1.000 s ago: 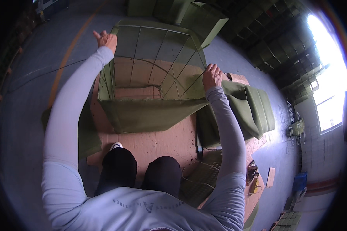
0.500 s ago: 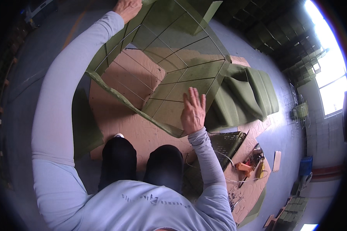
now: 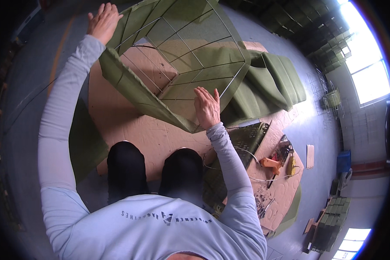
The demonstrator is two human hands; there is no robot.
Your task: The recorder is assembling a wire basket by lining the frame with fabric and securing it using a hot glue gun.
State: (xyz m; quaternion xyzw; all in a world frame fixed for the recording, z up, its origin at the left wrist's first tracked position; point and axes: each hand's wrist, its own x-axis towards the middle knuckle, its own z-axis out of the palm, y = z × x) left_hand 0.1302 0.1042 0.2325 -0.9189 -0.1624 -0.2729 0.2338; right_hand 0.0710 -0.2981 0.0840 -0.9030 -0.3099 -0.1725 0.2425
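Observation:
A large box-like frame of thin metal wires (image 3: 184, 42), covered in green mesh fabric (image 3: 216, 71), stands tilted in front of me. At its upper left edge my left hand (image 3: 104, 24) has its fingers spread, next to the cloth and gripping nothing. My right hand (image 3: 208, 107) lies with straight fingers against the near right corner of the mesh, palm toward it. Between the two hands runs a loose green flap (image 3: 147, 97) along the near edge, hanging outward from the wires.
Brown cardboard (image 3: 117, 106) lies under the frame. More green fabric (image 3: 264, 84) is heaped at its right. An orange glue gun (image 3: 271, 164) with a white cord and a yellow tool (image 3: 291, 165) rest on cardboard at the right. Stacked green bundles (image 3: 286, 26) line the far right.
My left hand has come off the frame's upper edge and moved left and nearer, its fingers now spread. The near flap has opened out wider. My right hand stays at the near right corner.

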